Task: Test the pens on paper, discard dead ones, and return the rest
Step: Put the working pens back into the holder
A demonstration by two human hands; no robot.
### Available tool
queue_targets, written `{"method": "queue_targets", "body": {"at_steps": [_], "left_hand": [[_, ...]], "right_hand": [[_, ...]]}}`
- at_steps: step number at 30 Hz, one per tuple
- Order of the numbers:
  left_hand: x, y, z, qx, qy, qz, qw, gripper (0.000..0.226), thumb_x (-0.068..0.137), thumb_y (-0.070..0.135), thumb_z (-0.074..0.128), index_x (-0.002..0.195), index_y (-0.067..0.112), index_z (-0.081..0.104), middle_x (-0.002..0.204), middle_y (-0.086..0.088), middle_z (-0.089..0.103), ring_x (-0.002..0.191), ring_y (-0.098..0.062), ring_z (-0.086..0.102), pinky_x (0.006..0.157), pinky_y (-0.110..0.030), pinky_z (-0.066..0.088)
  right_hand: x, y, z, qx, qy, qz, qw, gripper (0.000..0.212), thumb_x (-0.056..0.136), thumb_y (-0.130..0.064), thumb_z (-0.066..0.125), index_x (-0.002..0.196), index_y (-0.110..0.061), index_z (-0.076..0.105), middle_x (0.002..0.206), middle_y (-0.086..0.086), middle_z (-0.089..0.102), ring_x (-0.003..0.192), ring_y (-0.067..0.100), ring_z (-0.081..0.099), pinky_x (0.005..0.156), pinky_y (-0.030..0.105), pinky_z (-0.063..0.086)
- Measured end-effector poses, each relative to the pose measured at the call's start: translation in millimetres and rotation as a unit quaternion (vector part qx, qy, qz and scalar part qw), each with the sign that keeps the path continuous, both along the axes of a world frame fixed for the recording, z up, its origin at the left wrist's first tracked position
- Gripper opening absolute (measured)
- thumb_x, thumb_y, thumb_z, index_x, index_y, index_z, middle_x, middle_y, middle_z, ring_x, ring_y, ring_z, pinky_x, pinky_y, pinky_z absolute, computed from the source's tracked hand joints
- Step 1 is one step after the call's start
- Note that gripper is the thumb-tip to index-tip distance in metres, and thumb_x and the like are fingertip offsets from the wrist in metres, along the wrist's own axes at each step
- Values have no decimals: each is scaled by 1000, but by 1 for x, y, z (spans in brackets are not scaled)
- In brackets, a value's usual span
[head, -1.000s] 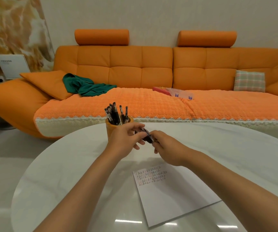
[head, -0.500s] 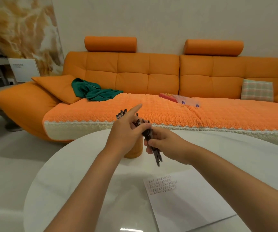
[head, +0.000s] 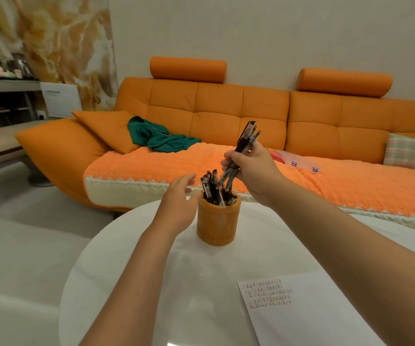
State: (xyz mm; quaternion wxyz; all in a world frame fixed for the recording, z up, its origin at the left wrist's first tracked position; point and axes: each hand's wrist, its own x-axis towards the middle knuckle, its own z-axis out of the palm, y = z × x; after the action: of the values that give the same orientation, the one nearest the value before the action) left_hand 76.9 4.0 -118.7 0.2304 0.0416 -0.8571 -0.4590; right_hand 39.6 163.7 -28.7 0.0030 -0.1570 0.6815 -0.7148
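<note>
My right hand [head: 256,171] grips the pen bundle [head: 247,136] just above the cup [head: 217,221], tips angled at its mouth. My left hand [head: 176,203] is relaxed just beside the cup, holding nothing; I'd brace the cup, then lower the bundle straight in

The right hand [head: 255,171] wraps the middle of the bundle of pens [head: 248,134], so they cannot be counted, and whether their lower tips reach inside the pen holder [head: 217,221] is unclear. The holder's wall hides the lower halves of the standing pens [head: 210,186]. Whether the left hand [head: 176,203] touches it cannot be told. The right forearm [head: 351,258] covers the right side of the paper [head: 308,320], the bottom edge cuts it off, and its marks [head: 267,293] are too small to read. The shelf [head: 4,83] at far left is blurred.
</note>
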Motion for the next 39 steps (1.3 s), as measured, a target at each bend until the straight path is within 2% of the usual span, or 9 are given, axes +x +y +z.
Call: {"method": "queue_targets", "body": {"at_steps": [4,6,15,21,24,28,31,36,39], "left_hand": [[-4,3,-6,0,-49,-49,998,68,98,26,62,156,28,27,155,3,39,137,-17,42,109,-41,42],[-6,5,-8,11,-60,-61,996,72,97,29,63,157,30,23,156,5,37,140,-17,40,111,-46,41],[-13,7,-10,37,-43,-56,997,52,104,26,50,153,30,35,151,7,46,141,-15,40,113,-44,39],[-13,13,-8,41,-37,-48,997,45,105,24,48,149,29,41,145,7,51,136,-15,44,105,-32,40],[-13,14,-8,44,-34,-44,997,46,104,23,49,150,29,41,145,7,52,136,-15,45,103,-32,41],[-14,13,-6,62,-10,-35,997,47,103,20,51,148,31,44,142,6,55,133,-15,48,101,-30,43],[-13,14,-4,62,0,-40,997,47,103,18,51,148,31,44,143,6,54,133,-13,48,102,-29,42],[-10,14,-5,54,5,-34,998,51,103,17,51,151,32,39,143,2,55,133,-13,49,101,-28,41],[-10,13,-2,62,22,-30,997,50,103,16,52,149,30,43,136,3,59,120,-6,53,92,-19,43]], "right_hand": [[-10,-19,-15,54,3,-31,998,20,99,-6,55,116,-15,48,96,9,67,91,23,70,91,47,56],[-14,-23,-22,88,7,-50,995,20,99,-9,56,116,-17,47,99,8,68,94,21,70,87,42,56],[-18,-22,-30,206,35,-14,978,26,93,-12,67,114,-18,52,104,8,68,97,20,63,63,23,43],[-20,-20,-28,330,66,-7,942,21,93,-20,69,109,-14,57,104,7,65,93,22,61,67,27,49],[-20,-19,-25,341,78,-2,937,18,91,-20,71,104,-12,61,100,8,67,92,23,63,76,35,55],[-21,-18,-22,344,96,17,934,17,88,-15,74,101,-19,64,97,2,68,94,21,64,80,34,55],[-23,-19,-24,395,104,8,913,20,85,-15,76,102,-17,64,97,7,69,93,24,66,82,39,59],[-26,-22,-28,472,139,-4,871,30,82,-25,79,103,-16,61,95,3,67,86,21,63,72,34,57],[-25,-19,-31,398,139,-8,907,38,85,-32,75,111,-26,49,92,-5,63,82,13,62,61,25,50]]}}
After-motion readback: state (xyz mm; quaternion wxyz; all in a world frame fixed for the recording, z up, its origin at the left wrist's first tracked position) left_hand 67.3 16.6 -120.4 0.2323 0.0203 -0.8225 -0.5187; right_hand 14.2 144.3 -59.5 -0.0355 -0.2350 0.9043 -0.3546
